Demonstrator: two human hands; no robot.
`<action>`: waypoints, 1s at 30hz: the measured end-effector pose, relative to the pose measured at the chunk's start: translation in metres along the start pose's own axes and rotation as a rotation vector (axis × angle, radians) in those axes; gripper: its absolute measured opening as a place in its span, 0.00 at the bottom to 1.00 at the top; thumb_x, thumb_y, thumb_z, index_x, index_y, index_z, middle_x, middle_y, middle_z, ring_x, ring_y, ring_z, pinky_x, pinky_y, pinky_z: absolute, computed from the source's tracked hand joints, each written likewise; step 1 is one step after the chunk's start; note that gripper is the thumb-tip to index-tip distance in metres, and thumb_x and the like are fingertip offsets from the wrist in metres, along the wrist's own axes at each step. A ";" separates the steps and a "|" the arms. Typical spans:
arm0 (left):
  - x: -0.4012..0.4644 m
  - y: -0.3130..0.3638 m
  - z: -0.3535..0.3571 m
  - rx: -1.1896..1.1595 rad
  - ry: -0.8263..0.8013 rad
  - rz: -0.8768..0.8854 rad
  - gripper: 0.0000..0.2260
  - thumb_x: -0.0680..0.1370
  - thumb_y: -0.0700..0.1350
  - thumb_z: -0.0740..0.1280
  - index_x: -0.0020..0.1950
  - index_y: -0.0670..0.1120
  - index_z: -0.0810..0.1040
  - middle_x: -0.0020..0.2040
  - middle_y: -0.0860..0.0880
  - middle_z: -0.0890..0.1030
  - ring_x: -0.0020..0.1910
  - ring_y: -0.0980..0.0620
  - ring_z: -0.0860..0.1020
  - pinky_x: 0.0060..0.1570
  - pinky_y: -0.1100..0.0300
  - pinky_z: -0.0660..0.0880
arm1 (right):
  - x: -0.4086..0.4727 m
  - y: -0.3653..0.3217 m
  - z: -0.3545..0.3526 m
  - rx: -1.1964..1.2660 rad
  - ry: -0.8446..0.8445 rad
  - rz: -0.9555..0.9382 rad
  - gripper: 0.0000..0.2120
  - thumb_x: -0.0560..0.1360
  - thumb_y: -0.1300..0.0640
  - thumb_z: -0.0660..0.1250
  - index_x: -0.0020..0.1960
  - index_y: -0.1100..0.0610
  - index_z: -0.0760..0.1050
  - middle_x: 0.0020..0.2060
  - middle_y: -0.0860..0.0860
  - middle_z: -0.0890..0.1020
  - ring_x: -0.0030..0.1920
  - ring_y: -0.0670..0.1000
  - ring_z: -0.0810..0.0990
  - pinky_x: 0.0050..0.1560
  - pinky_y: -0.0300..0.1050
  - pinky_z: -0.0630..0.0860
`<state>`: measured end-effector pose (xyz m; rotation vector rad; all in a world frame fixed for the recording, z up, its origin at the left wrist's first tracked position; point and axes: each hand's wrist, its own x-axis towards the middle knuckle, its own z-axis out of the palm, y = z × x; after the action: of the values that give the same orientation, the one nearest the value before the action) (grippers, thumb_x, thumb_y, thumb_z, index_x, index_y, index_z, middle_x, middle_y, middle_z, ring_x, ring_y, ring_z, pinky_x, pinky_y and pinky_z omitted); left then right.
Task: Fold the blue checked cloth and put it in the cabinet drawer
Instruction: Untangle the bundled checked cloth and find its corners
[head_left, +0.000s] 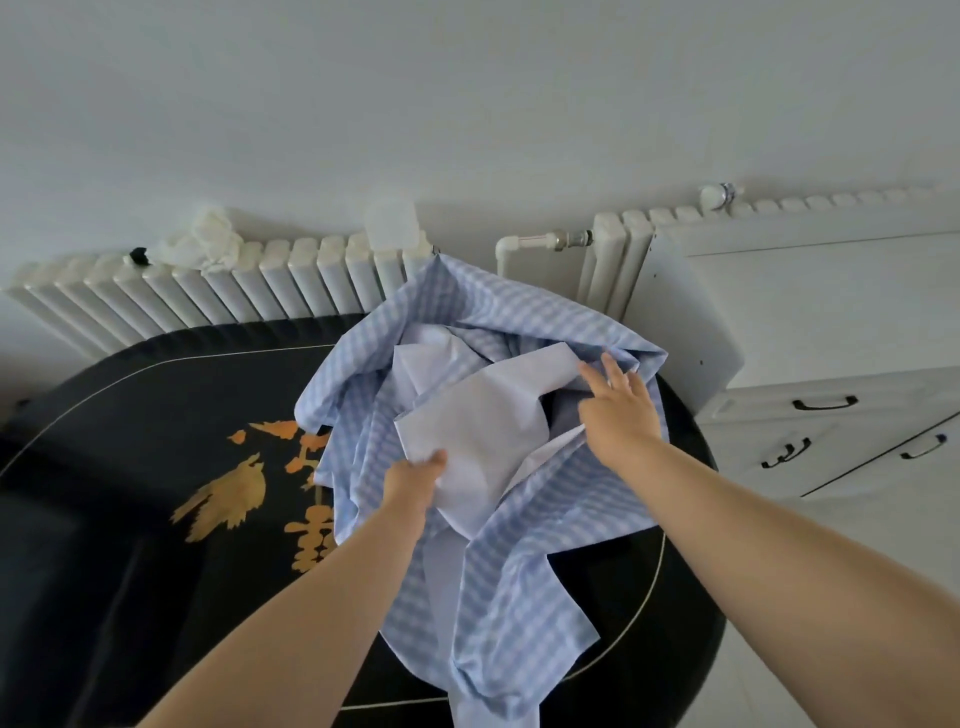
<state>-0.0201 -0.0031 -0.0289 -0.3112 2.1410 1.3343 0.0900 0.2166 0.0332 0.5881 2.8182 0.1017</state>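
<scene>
On the black table (156, 415), beside the white cabinet (831, 322), your cloth (519, 571) lies crumpled (pale underside up). Your left hand (415, 480) pinches it; your right hand (618, 405) rests on it, fingers extended.

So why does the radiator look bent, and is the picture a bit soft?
Head view: the wide-angle lens bows the radiator and the cabinet near the edges; light is soft and even, with no hard shadows; the blue checked cloth looks slightly blurred, like the hands.
</scene>
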 end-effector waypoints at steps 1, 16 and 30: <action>-0.005 0.001 -0.003 0.016 0.022 0.007 0.16 0.76 0.49 0.68 0.54 0.36 0.76 0.39 0.43 0.76 0.39 0.45 0.73 0.38 0.56 0.68 | -0.004 0.005 0.006 -0.026 0.023 -0.078 0.10 0.76 0.59 0.61 0.53 0.54 0.79 0.76 0.53 0.59 0.77 0.57 0.46 0.75 0.59 0.47; -0.118 -0.049 0.001 -0.020 0.216 0.135 0.09 0.79 0.48 0.62 0.47 0.43 0.75 0.38 0.45 0.74 0.38 0.45 0.72 0.37 0.56 0.68 | -0.175 0.093 0.055 0.155 -0.064 0.043 0.10 0.79 0.55 0.52 0.50 0.55 0.72 0.52 0.53 0.79 0.46 0.55 0.76 0.43 0.48 0.73; -0.365 -0.139 0.122 0.418 0.063 0.589 0.18 0.76 0.46 0.67 0.62 0.43 0.67 0.50 0.48 0.75 0.49 0.42 0.76 0.42 0.53 0.70 | -0.459 0.235 0.126 0.833 -0.070 0.483 0.08 0.76 0.62 0.60 0.39 0.59 0.75 0.46 0.62 0.77 0.50 0.59 0.76 0.42 0.44 0.72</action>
<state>0.3825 -0.0004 0.0459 0.4858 2.6064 1.1211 0.6194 0.2492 0.0491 1.3874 2.4892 -1.0117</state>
